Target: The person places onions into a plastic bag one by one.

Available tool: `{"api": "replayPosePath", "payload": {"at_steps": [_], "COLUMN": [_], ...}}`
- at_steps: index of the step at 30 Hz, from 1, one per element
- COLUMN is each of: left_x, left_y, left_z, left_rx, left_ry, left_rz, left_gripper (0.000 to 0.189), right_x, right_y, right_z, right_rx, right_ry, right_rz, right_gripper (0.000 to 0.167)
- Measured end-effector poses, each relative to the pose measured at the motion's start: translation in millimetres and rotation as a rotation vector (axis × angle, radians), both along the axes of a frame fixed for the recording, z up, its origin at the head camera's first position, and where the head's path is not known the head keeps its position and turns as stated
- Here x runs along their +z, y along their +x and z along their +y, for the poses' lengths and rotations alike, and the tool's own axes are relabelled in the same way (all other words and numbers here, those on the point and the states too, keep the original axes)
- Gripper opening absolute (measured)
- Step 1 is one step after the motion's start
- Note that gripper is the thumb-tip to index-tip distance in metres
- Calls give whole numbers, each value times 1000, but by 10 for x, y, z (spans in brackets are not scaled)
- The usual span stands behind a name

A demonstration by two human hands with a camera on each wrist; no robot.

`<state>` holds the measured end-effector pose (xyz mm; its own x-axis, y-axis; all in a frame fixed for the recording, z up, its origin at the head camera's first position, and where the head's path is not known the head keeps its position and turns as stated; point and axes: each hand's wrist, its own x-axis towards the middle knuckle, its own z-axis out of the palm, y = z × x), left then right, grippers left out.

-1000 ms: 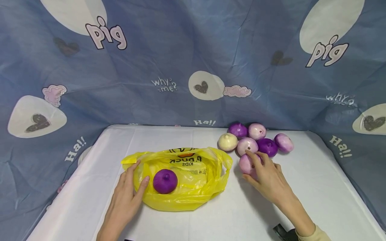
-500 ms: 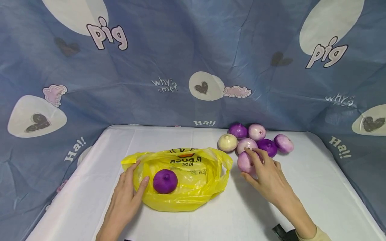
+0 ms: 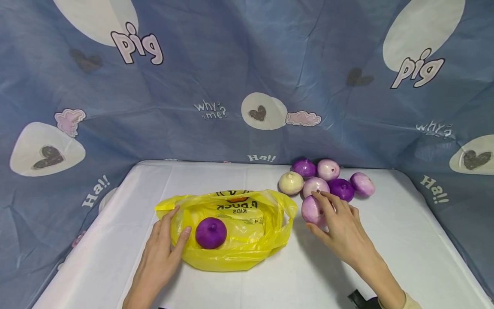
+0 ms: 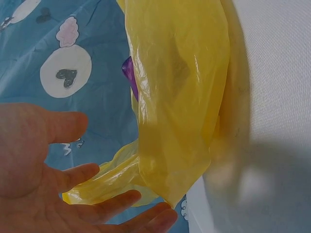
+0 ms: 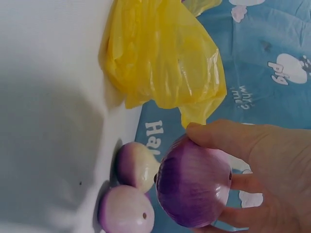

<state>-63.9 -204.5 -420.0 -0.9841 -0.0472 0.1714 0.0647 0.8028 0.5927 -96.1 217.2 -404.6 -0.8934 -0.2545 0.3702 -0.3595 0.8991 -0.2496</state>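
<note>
A yellow plastic bag (image 3: 235,259) lies with its mouth open, and a dark purple onion (image 3: 211,233) sits inside it. Beside the bag's left end is my left hand (image 3: 160,253), its fingers spread and relaxed against the plastic. In the left wrist view the left hand (image 4: 82,184) has its palm toward the bag and holds nothing. My right hand (image 3: 343,231) grips a pale purple onion (image 3: 313,211) between thumb and fingers, right of the bag. The right wrist view shows this onion (image 5: 194,184) lifted off the table.
Behind the right hand several onions cluster: a cream one (image 3: 291,183), a pale purple one (image 3: 315,186), dark purple ones (image 3: 341,190) and others. They rest on a white-covered table (image 3: 278,283). A blue printed cloth (image 3: 216,64) hangs behind.
My right hand has moved slightly left, carrying the pale purple onion toward the bag. The left hand and the bag have stayed in place.
</note>
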Motion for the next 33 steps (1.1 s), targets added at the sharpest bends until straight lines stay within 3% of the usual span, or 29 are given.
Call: {"api": "replayPosePath", "payload": {"at_steps": [19,33], "left_x": [2,-10], "left_y": [5,0], "left_z": [-5,7], "left_rx": [-8,-11], "left_ry": [1,-8], "left_rz": [-29,-1], "left_gripper": [64,64], "right_x": [168,253], "right_y": [-20,3], "right_z": [-133,-254], "right_rx": [50,94], "right_ry": [-15,-18], "right_rz": [85,104], "right_gripper": [76,78]}}
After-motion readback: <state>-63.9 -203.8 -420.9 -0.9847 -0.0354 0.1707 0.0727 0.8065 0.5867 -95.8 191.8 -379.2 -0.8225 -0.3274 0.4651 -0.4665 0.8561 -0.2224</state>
